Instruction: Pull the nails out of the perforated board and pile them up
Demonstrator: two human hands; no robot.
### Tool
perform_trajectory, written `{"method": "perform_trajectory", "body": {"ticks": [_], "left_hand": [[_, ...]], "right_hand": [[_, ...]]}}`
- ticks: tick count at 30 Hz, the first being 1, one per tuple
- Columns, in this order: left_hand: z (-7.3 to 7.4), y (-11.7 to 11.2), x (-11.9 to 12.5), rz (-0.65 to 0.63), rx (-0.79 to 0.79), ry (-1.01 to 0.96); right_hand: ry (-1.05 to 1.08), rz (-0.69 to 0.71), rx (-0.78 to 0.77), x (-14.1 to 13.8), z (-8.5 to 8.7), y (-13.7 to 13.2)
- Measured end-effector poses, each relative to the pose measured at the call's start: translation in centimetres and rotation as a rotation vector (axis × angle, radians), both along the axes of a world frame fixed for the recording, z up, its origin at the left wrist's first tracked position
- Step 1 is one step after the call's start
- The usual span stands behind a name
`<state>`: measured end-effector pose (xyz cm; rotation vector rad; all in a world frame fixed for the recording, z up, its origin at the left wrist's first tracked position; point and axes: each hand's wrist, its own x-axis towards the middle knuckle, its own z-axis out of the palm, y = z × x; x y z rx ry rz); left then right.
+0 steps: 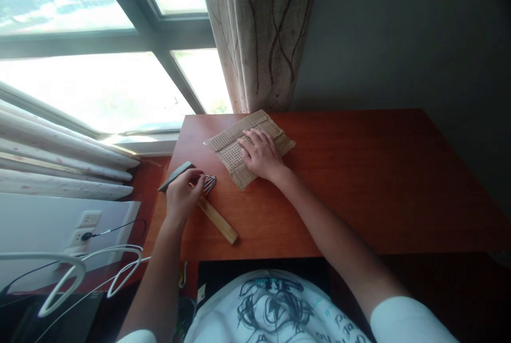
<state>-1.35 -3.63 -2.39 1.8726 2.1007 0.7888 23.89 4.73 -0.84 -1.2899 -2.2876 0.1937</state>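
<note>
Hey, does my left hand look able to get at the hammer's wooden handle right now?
Probably yes. The left hand is at the nails, right by the hammer, whose wooden handle lies bare on the table beside the wrist. The right hand rests apart on the cardboard.

From my remote seat, this looks like a room in a home, probably a bedroom or study corner. A large window (91, 88) lets in daylight, and beside it hangs a fabric curtain (263, 29) printed with branches. A reddish wooden counter (359, 183) stands against a plain grey wall (399, 29). To the left I see a wall socket (85, 228) with a cable plugged in, and white clothes hangers (72, 274) below it.
</note>
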Motion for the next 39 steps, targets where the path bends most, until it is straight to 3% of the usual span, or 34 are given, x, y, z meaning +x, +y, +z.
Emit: {"method": "perform_trajectory", "body": {"ticks": [9, 32, 39], "left_hand": [[-0.4, -0.5, 0.7, 0.007, 0.009, 0.099], [-0.5, -1.3, 0.1, -0.029, -0.010, 0.063], [0.0, -1.7, 0.8, -0.039, 0.042, -0.060]], "right_hand": [[-0.009, 0.004, -0.020, 0.0, 0.1, 0.0], [0.000, 0.008, -0.024, 0.0, 0.1, 0.0], [-0.009, -0.016, 0.003, -0.2, 0.3, -0.4]]}}
